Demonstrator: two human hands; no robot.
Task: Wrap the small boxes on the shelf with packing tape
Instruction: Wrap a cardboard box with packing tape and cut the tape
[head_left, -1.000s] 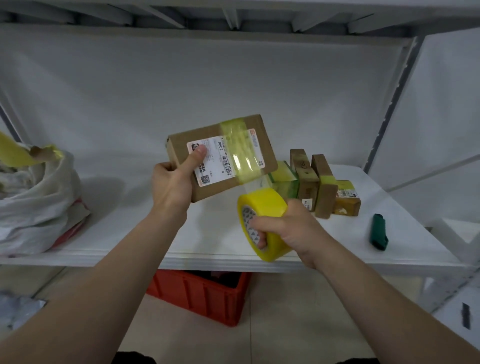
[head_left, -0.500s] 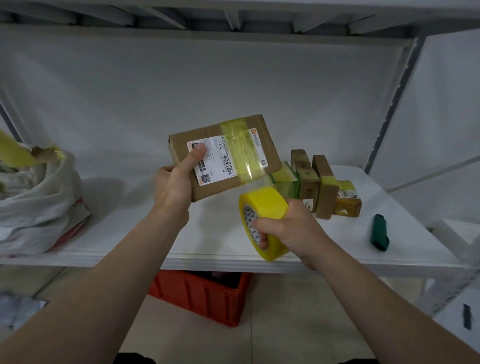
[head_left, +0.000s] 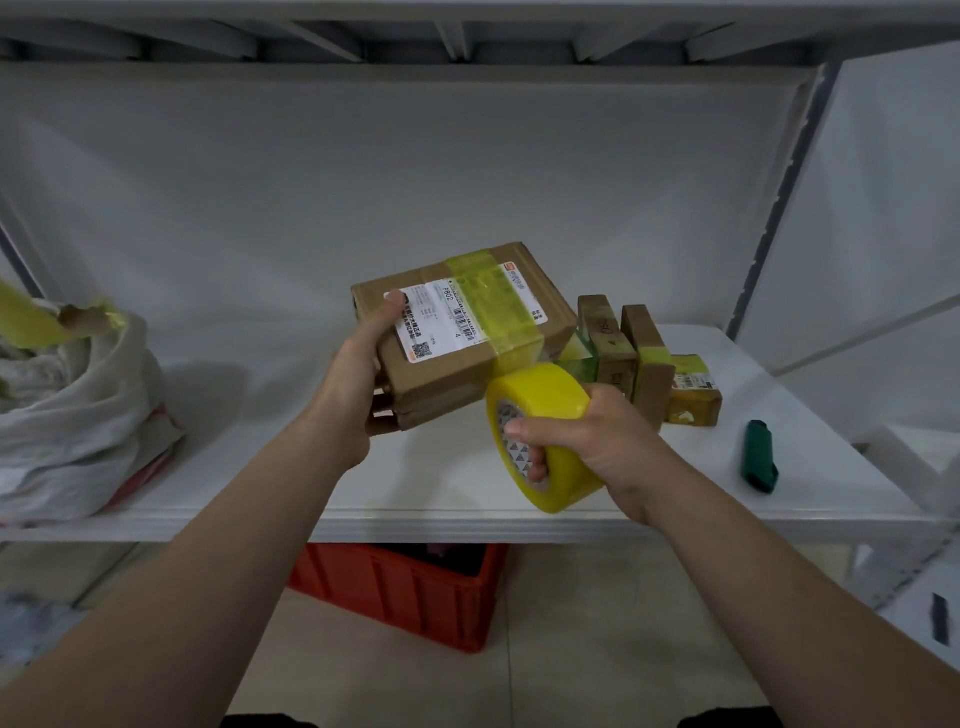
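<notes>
My left hand grips a flat cardboard box by its left end, thumb on the white shipping label, holding it above the white shelf. A yellowish tape band runs across the box's top near its right end and leads down to the yellow tape roll. My right hand holds that roll just below the box's right corner, fingers through the core. Several small taped boxes stand behind it on the shelf.
A dark green cutter lies at the right on the shelf. A white sack with yellow scraps fills the left end. A red crate sits on the floor under the shelf. A metal upright rises at the right.
The box has tilted flatter, its top face turning more upward and its right end lowering toward the roll. The roll has shifted slightly right, close under the box corner.
</notes>
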